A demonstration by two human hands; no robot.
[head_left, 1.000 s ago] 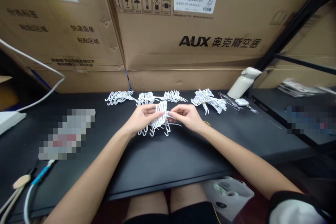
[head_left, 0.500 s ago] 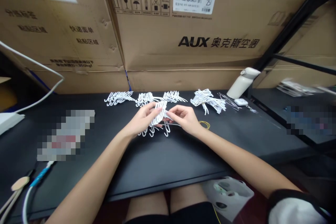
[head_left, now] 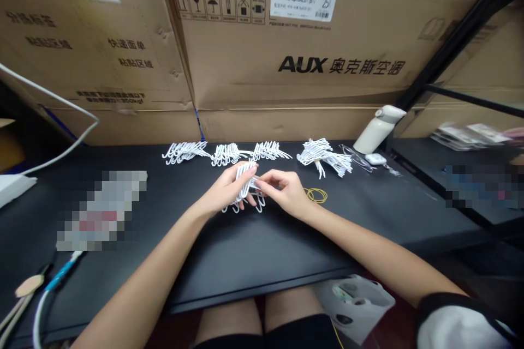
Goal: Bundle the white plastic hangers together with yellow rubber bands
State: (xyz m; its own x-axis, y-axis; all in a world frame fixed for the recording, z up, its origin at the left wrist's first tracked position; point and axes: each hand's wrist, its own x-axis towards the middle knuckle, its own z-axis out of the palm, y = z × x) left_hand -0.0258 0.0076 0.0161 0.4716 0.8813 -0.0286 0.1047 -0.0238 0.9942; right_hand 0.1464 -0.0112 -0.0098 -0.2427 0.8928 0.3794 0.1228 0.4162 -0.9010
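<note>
Room along desk (head_left: 266, 251) front; hook bundles (head_left: 325, 158) obstruct back.

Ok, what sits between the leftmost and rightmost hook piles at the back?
In the head view, a second pile and a third pile of white hooks.

White hooks (head_left: 245, 181); yellow bands (head_left: 316, 195); black table (head_left: 262, 262); brown cartons (head_left: 254, 54), black print.

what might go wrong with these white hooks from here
The left hand holds a fanned bunch of white hooks that the right hand touches at its side; with no band visible around it, some could slip out.

More loose hooks lie right below, so their curved ends might snag on the bunch.

The yellow bands lie close to the right forearm, which might brush them out of place.
</note>
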